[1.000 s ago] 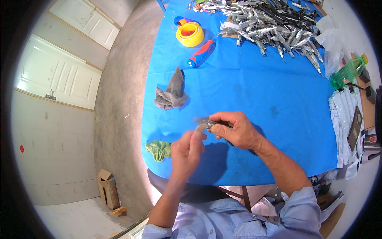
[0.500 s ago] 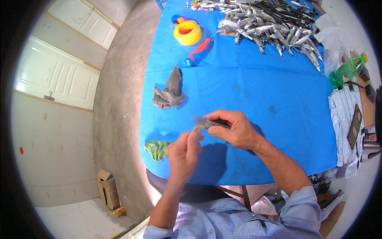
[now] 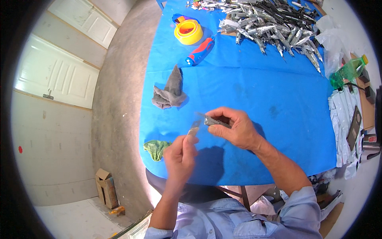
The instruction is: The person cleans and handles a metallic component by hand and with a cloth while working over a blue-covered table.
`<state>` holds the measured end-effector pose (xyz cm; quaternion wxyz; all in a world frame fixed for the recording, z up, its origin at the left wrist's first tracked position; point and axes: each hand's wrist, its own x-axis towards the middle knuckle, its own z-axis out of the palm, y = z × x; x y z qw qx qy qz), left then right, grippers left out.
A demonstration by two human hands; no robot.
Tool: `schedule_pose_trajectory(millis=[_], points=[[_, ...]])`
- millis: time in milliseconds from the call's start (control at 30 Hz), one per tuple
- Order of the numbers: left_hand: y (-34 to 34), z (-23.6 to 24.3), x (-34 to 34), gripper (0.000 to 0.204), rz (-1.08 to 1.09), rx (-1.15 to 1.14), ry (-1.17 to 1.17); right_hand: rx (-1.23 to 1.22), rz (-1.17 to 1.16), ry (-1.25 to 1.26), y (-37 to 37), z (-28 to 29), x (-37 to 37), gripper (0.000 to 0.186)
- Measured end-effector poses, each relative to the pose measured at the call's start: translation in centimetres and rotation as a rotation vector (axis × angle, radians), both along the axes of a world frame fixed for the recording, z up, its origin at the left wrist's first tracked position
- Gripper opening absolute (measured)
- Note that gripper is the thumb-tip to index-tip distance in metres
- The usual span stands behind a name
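My left hand [image 3: 180,155] is closed on a flat, narrow metal strip [image 3: 193,129], which is smeared by motion and points up toward my right hand. My right hand [image 3: 234,128] grips a short, dark grey metal part [image 3: 215,122] between thumb and fingers, its end toward the strip, with a small gap between them. Just left of my left hand lies a crumpled green cloth [image 3: 156,149]. Farther forward on the blue table cover [image 3: 278,95] lies a crumpled grey cloth [image 3: 169,95].
A yellow tape roll [image 3: 181,38] and red-blue tool [image 3: 199,52] lie ahead. A heap of metal parts [image 3: 266,28] fills the back right. A green bottle [image 3: 347,71] and white plastic sheets [image 3: 340,127] line the right. An open carton [image 3: 106,189] stands on the floor left.
My left hand has moved slightly down and left, drawing the metal strip away from the part in my right hand, where they had met earlier. My right hand stays nearly in place.
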<state>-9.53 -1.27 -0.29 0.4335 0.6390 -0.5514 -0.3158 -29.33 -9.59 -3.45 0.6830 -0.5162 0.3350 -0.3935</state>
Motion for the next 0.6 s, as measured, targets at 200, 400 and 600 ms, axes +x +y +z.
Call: schedule_pose_trajectory(millis=[200, 400, 600], points=[[0.13, 0.08, -0.09, 0.038, -0.04, 0.046, -0.028, -0.007, 0.001, 0.005, 0.08, 0.14, 0.18, 0.033], [0.09, -0.11, -0.3, 0.038, -0.041, 0.057, -0.029, -0.044, -0.016, 0.032, -0.03, 0.0, 0.13, 0.034], [0.01, -0.11, -0.39, 0.038, -0.044, 0.019, -0.036, -0.027, -0.01, 0.043, -0.04, 0.17, 0.14, 0.034]])
